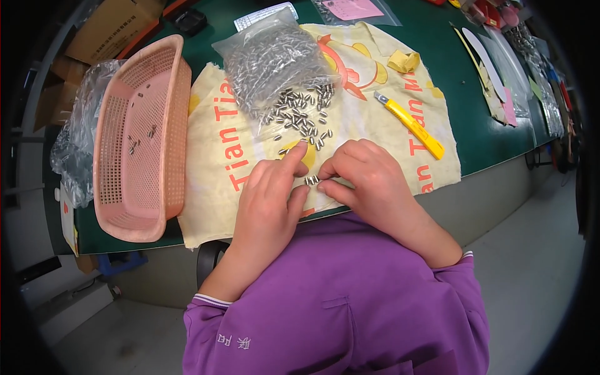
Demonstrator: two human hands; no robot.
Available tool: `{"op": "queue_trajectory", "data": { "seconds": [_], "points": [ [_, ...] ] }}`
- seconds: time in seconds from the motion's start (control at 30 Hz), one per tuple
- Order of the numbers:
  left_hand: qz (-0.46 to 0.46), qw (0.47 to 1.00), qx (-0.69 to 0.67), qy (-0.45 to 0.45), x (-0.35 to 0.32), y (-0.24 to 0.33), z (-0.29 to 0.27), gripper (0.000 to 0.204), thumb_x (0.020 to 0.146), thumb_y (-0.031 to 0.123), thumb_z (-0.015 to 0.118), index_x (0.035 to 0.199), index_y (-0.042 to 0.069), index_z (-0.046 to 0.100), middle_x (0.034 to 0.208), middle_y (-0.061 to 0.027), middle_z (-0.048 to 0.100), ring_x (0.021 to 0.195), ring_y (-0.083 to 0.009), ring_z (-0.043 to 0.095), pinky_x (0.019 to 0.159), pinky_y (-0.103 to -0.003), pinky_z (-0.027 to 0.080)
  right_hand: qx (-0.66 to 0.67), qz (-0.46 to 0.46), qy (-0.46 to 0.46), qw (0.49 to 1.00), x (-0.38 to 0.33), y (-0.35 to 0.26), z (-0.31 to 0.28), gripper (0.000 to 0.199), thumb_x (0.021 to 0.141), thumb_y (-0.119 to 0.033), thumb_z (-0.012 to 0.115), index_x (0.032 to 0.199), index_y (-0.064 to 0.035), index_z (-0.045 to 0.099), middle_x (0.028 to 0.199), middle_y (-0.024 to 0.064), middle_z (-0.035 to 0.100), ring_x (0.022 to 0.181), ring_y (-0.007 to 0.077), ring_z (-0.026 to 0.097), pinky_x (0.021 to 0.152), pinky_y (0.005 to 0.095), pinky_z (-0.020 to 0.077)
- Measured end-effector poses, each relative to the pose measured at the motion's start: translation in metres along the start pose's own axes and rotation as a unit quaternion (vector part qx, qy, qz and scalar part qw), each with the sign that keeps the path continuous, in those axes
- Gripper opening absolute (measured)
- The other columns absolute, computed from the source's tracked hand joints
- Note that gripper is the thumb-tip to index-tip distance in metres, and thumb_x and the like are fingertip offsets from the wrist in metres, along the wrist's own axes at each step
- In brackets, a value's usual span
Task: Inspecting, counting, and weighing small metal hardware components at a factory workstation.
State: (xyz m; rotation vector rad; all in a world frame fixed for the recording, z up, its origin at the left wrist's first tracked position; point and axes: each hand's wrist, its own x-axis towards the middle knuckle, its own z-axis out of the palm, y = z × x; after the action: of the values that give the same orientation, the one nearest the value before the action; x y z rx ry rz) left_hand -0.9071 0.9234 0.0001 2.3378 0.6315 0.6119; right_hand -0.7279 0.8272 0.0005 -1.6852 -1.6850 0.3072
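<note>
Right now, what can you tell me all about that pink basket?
The pink basket looks like plastic, long and roughly rectangular with rounded corners. Its walls and floor are a mesh of small holes, and its rim is smooth and thick. It sits open side up on the green table, left of both hands, which do not touch it. A few small metal pieces lie scattered inside. Its right edge meets the yellow cloth, and a crumpled clear plastic bag lies against its left side.

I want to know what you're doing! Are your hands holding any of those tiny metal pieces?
It cannot be told for sure: both hands, left hand and right hand, have fingertips at a few small metal pieces on the cloth.
</note>
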Motion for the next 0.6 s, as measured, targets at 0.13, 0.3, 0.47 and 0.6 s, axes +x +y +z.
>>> {"op": "queue_trajectory", "data": {
  "seconds": [0.13, 0.3, 0.47, 0.6],
  "points": [
    [0.007, 1.000, 0.009, 0.001, 0.0009, -0.0001, -0.0019, 0.067, 0.079, -0.007, 0.072, 0.141, 0.005, 0.052, 0.100, -0.0070, 0.067, 0.091, -0.0224, 0.062, 0.084, -0.035, 0.053, -0.001, 0.008, -0.004, 1.000, 0.0000, -0.0014, 0.0008, 0.022, 0.076, -0.013, 0.078, 0.095, -0.0113, 0.069, 0.087, 0.0045, 0.059, 0.085, 0.0262, 0.059, 0.074, 0.0395, 0.0473],
    [-0.015, 1.000, 0.020, -0.018, -0.0016, -0.0017, -0.0095, 0.068, 0.080, -0.009, 0.071, 0.144, 0.004, 0.050, 0.100, -0.0076, 0.066, 0.090, -0.0222, 0.061, 0.084, -0.034, 0.052, 0.003, 0.000, -0.024, 1.000, 0.0002, -0.0009, -0.0016, 0.023, 0.076, -0.013, 0.078, 0.098, -0.0116, 0.070, 0.088, 0.0045, 0.059, 0.085, 0.0264, 0.059, 0.075, 0.0395, 0.0471],
    [-0.033, 0.999, -0.022, -0.006, -0.0036, -0.0001, -0.0080, 0.068, 0.081, -0.009, 0.066, 0.145, 0.002, 0.046, 0.098, -0.0101, 0.062, 0.090, -0.0275, 0.060, 0.083, -0.039, 0.049, 0.009, 0.012, -0.020, 1.000, 0.0000, -0.0016, -0.0005, 0.021, 0.076, -0.012, 0.078, 0.096, -0.0116, 0.070, 0.089, 0.0045, 0.060, 0.086, 0.0267, 0.059, 0.075, 0.0397, 0.0471],
    [-0.029, 1.000, -0.008, 0.007, -0.0023, 0.0008, -0.0094, 0.068, 0.082, -0.009, 0.065, 0.146, 0.001, 0.045, 0.095, -0.0094, 0.062, 0.089, -0.0275, 0.060, 0.082, -0.039, 0.049, 0.010, 0.013, -0.023, 1.000, 0.0015, -0.0028, -0.0016, 0.020, 0.076, -0.012, 0.078, 0.095, -0.0115, 0.070, 0.089, 0.0047, 0.060, 0.087, 0.0269, 0.059, 0.076, 0.0400, 0.0471]
  ]
}}
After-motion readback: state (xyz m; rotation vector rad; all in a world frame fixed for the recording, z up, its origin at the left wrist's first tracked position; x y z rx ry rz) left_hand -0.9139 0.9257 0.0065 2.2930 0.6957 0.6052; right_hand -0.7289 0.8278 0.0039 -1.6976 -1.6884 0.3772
